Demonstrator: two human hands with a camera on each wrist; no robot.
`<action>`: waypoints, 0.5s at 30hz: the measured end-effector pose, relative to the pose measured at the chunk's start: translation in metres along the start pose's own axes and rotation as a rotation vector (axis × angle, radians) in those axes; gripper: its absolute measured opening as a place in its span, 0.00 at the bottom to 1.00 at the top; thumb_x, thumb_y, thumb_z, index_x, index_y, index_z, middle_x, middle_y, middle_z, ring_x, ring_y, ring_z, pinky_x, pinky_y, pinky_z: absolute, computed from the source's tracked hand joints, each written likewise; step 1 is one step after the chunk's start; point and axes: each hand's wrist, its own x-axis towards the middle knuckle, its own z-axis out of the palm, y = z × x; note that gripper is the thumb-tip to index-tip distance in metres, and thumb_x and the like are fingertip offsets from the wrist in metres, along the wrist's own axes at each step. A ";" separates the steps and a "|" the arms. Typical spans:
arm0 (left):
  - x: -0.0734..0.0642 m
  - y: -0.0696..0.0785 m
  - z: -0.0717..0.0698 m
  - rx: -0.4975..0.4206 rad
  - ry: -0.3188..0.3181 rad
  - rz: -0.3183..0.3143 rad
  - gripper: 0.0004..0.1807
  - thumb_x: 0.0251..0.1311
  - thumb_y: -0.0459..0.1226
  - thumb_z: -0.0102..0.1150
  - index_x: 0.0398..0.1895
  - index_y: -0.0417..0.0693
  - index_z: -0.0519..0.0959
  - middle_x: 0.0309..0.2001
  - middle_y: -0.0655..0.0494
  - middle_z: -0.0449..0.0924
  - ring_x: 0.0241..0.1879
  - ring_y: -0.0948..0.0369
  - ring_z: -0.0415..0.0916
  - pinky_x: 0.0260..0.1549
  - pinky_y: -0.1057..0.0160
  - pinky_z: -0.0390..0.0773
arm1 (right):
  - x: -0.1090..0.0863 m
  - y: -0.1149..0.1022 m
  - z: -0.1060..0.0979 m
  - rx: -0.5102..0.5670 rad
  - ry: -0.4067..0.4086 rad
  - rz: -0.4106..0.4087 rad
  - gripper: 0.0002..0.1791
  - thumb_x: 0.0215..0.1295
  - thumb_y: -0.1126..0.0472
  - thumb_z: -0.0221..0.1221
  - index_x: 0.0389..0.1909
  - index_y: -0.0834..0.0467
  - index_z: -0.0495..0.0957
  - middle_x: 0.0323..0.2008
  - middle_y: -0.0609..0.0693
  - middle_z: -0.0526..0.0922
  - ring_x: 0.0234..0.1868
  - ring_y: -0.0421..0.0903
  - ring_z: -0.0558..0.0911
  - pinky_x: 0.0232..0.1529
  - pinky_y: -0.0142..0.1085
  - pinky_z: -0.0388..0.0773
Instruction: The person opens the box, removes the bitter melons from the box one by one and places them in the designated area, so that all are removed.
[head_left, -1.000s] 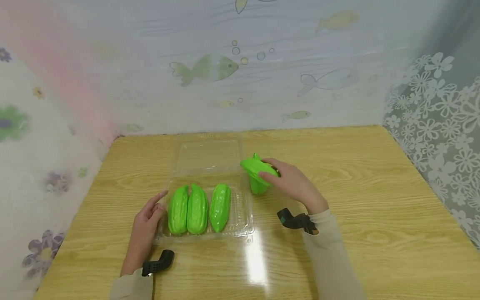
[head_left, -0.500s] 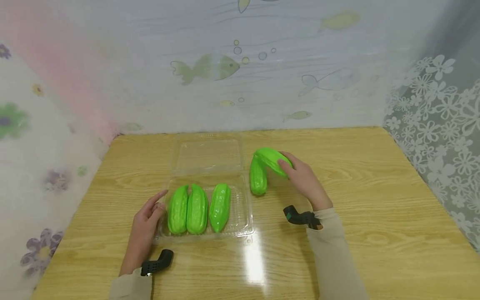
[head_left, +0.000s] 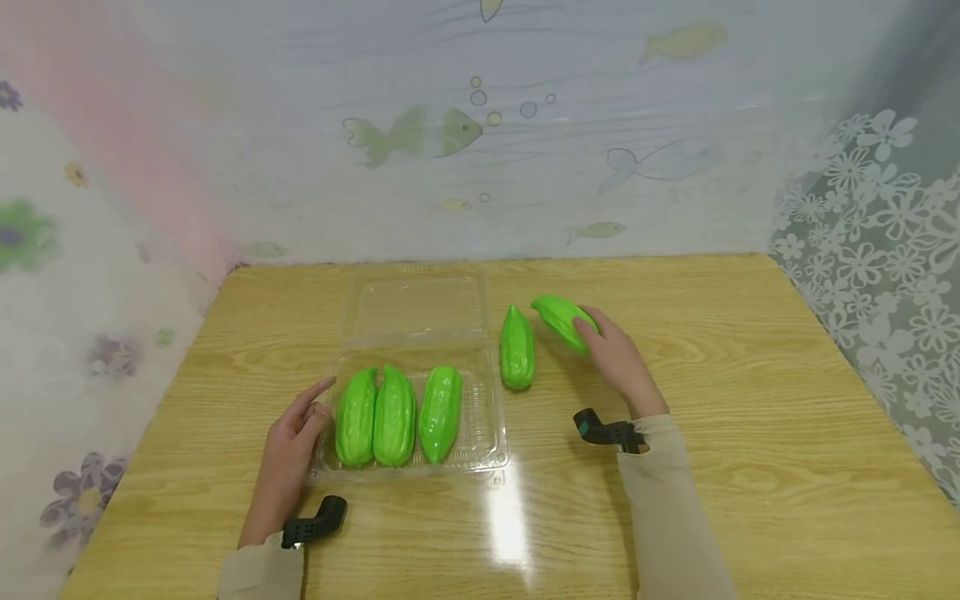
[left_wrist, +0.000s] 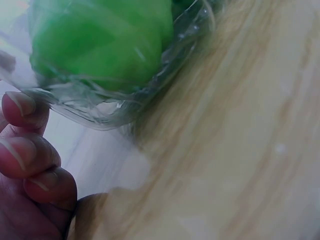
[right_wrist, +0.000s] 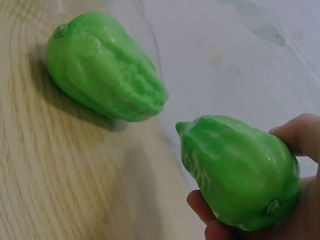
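Note:
My right hand [head_left: 617, 354] holds a glossy green bitter melon [head_left: 562, 319], thumb on its near side, stem end pointing left; its warty skin shows in the right wrist view. Just left of it a second bitter melon [head_left: 517, 350] lies on the table, outside the clear plastic clamshell box [head_left: 483, 417]. Three more bitter melons lie side by side in the box's base, the rightmost bitter melon [head_left: 440, 414] a little apart from the other two. At the box's left rim my left hand [head_left: 292, 437] pinches the edge, its other fingers curled below in the left wrist view.
The box's lid [head_left: 420, 304] lies folded back toward the wall [head_left: 525, 183], which closes off the table's [head_left: 750, 375] far side. A wrist camera [head_left: 318, 521] sits on the left arm, another wrist camera [head_left: 603, 429] on the right.
My right hand has moved right with its bitter melon, from over the one lying on the table to beside it, baring that one fully. The left hand and box have stayed put.

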 end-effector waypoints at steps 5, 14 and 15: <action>0.004 0.000 0.000 -0.004 -0.003 0.010 0.19 0.65 0.45 0.45 0.60 0.62 0.67 0.31 0.52 0.70 0.19 0.63 0.62 0.18 0.65 0.66 | 0.005 0.005 0.003 -0.001 -0.006 0.023 0.34 0.65 0.36 0.36 0.66 0.52 0.55 0.63 0.54 0.58 0.62 0.56 0.58 0.57 0.53 0.55; 0.009 -0.002 0.002 -0.006 -0.006 0.040 0.19 0.64 0.47 0.45 0.59 0.62 0.68 0.30 0.52 0.69 0.19 0.62 0.62 0.18 0.65 0.66 | 0.011 0.012 0.007 -0.065 -0.050 0.054 0.36 0.64 0.36 0.38 0.66 0.54 0.54 0.64 0.57 0.56 0.63 0.58 0.56 0.58 0.54 0.52; 0.009 -0.003 0.002 -0.007 -0.010 0.044 0.20 0.64 0.46 0.45 0.59 0.61 0.68 0.30 0.52 0.69 0.19 0.63 0.62 0.18 0.65 0.66 | 0.011 0.013 0.008 -0.072 -0.057 0.058 0.37 0.63 0.35 0.38 0.67 0.54 0.53 0.65 0.57 0.56 0.63 0.58 0.56 0.58 0.54 0.52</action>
